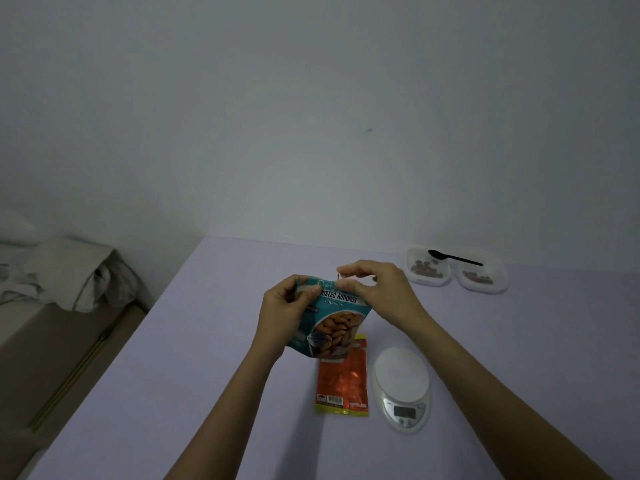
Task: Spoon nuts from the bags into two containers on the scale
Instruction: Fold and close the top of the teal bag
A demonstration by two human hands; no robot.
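Above the orange bag beside the scale, left grip and right grip pinch the almond bag.

A plain pale grey wall rises behind a lavender-topped bench in dim, even light, with crumpled cloth heaped on furniture at left.

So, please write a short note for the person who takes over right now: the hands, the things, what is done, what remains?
Left hand and right hand both hold the top edge of the almond bag above the table.
Orange bag lies flat beside the scale, whose platform is bare.
Two containers sit far right, already holding some nuts, with the black spoon resting across them.
Left: finish with the almond bag; whether more weighing remains cannot be told.
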